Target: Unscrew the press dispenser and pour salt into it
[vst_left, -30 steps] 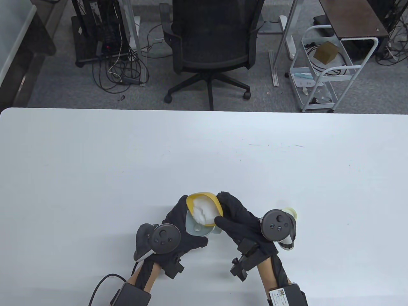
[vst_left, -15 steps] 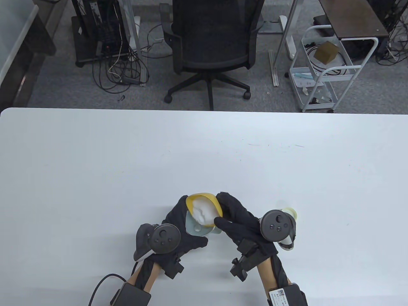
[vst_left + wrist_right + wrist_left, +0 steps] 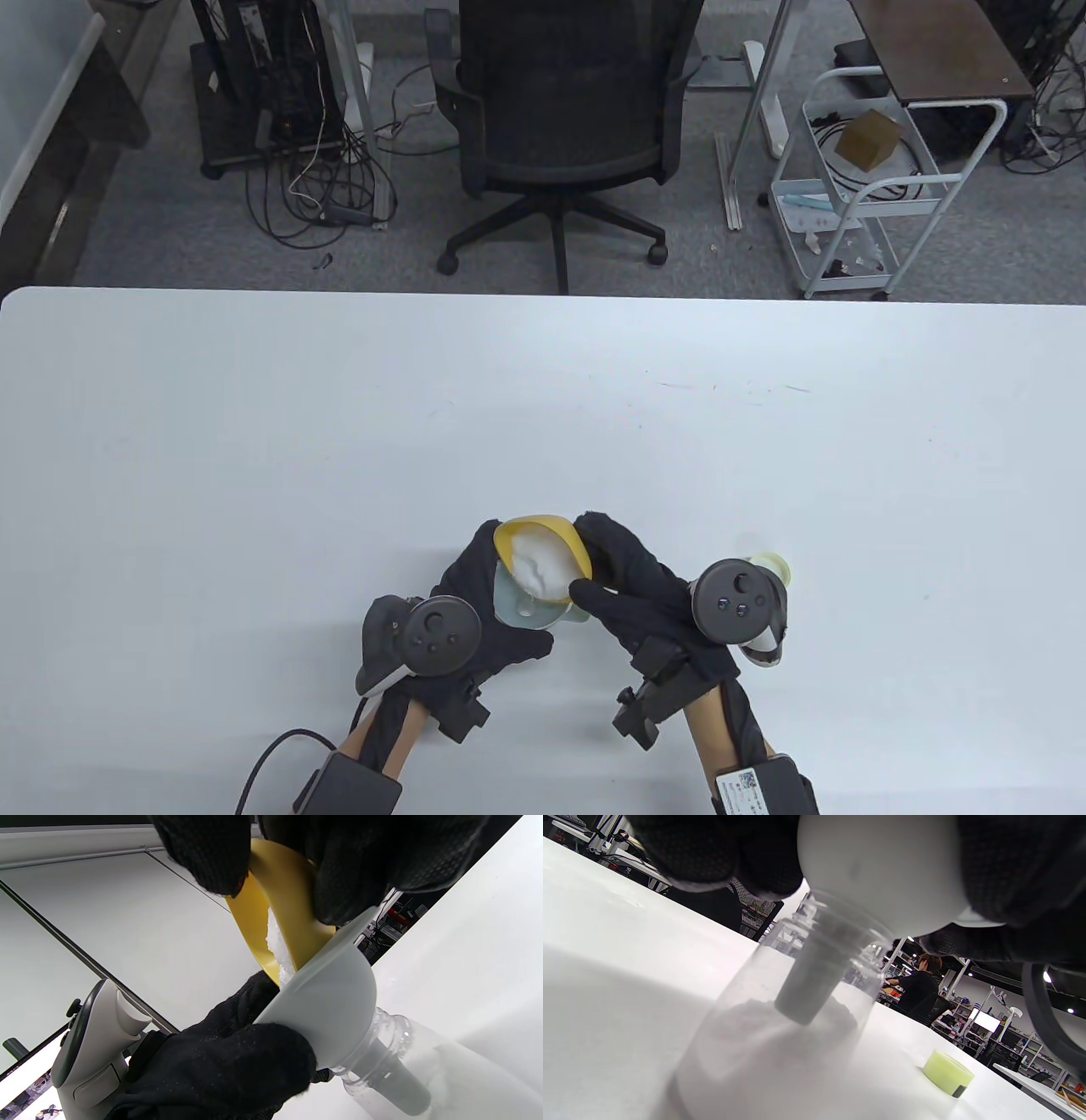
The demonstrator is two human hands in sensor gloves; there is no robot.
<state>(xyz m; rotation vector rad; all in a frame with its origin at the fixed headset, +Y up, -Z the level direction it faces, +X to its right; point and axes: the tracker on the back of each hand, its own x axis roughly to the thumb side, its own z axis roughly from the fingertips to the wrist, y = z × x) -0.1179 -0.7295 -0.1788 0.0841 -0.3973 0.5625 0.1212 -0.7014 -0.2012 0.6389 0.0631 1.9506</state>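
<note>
My right hand grips a yellow bowl of white salt and tilts it over a pale grey funnel. My left hand holds the funnel, which sits in the neck of the clear dispenser bottle. In the left wrist view the funnel's stem reaches into the bottle, with salt heaped inside. In the right wrist view the bowl rests its lip on the funnel's rim, and salt lies at that lip. The bottle is hidden under my hands in the table view.
The yellow-green dispenser cap lies on the white table just right of my right hand; it also shows in the left wrist view. An office chair stands beyond the table's far edge.
The salt has slid a little lower in the bowl, toward the funnel's hole. Both hands have stayed almost still.
</note>
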